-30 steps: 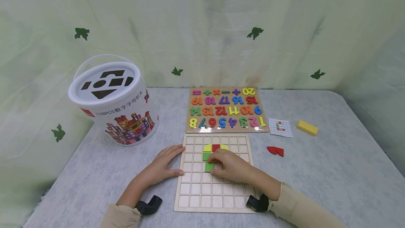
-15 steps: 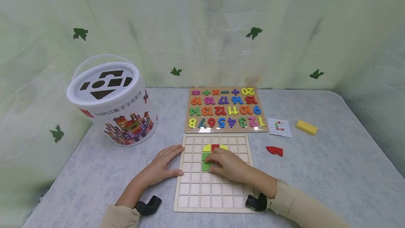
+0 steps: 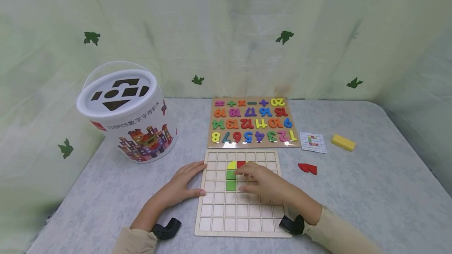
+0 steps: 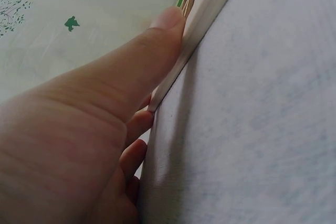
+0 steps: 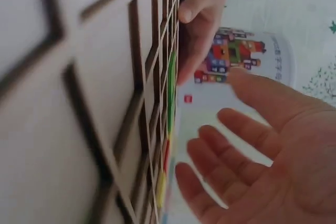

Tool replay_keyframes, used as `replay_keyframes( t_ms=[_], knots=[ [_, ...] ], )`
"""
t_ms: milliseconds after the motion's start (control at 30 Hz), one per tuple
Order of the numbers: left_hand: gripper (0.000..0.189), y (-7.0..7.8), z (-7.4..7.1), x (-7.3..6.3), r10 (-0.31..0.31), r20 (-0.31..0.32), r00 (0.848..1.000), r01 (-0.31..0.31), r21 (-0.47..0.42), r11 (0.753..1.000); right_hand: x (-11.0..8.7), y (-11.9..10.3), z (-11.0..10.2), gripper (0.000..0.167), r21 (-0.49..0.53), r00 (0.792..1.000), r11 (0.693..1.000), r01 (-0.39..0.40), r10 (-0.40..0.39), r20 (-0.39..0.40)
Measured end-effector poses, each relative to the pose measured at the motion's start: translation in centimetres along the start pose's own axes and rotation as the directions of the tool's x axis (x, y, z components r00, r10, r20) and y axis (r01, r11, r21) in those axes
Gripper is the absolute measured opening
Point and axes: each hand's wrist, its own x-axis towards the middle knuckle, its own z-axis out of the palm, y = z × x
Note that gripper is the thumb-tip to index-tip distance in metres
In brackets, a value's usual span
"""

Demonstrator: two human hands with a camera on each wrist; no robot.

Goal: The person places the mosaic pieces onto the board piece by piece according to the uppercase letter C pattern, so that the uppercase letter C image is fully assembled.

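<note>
A wooden grid board (image 3: 229,222) lies on the table. Two green square tiles (image 3: 231,185) sit one below the other in its cells, under a yellow rounded tile (image 3: 231,165) and a red tile (image 3: 241,164) in the row above. My left hand (image 3: 180,183) touches the board's left edge with extended fingers; in the left wrist view the thumb (image 4: 169,19) lies along that edge. Over the board, just right of the green tiles, my right hand (image 3: 265,181) hovers with fingers spread and nothing between them, as the right wrist view also shows. It hides the upper-right tile.
Behind the board lies a number puzzle (image 3: 254,122). To the right are a small pattern card (image 3: 313,142), a yellow block (image 3: 343,142) and two red pieces (image 3: 307,168). A white lidded bucket (image 3: 127,117) stands at the left.
The lower green tile has shifted slightly left into line under the upper one. My right hand has let go of it and drawn back to the right. The left hand stays put.
</note>
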Motion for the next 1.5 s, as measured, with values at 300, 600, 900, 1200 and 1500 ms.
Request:
replay_keyframes(
  t_ms=[300,600,900,1200,1500],
  knots=[
    [0.081,-0.1,0.1,0.0,-0.008,-0.003,1.0,0.008,0.002,1.0,-3.4,1.6,-3.7,0.046,-0.041,0.984,0.999,0.023,-0.03,-0.178],
    [0.081,-0.1,0.0,-0.1,0.01,-0.001,1.0,-0.01,-0.003,1.0,-6.7,6.2,-6.5,0.046,-0.135,0.95,0.987,-0.083,0.038,-0.311],
    [0.08,0.1,0.0,-0.1,0.011,0.001,1.0,-0.011,-0.008,1.0,-8.0,9.5,-7.6,0.042,-0.119,0.934,0.961,-0.251,0.208,-0.291],
    [0.08,0.1,0.0,-0.1,0.013,-0.005,1.0,-0.013,-0.007,1.0,-8.1,10.4,-7.6,0.032,-0.154,0.937,0.952,-0.265,0.217,-0.273],
    [0.08,0.1,0.0,-0.1,0.006,-0.005,1.0,-0.006,-0.009,1.0,-7.9,10.3,-7.5,0.032,-0.162,0.923,0.937,-0.31,0.255,-0.29]
  ],
)
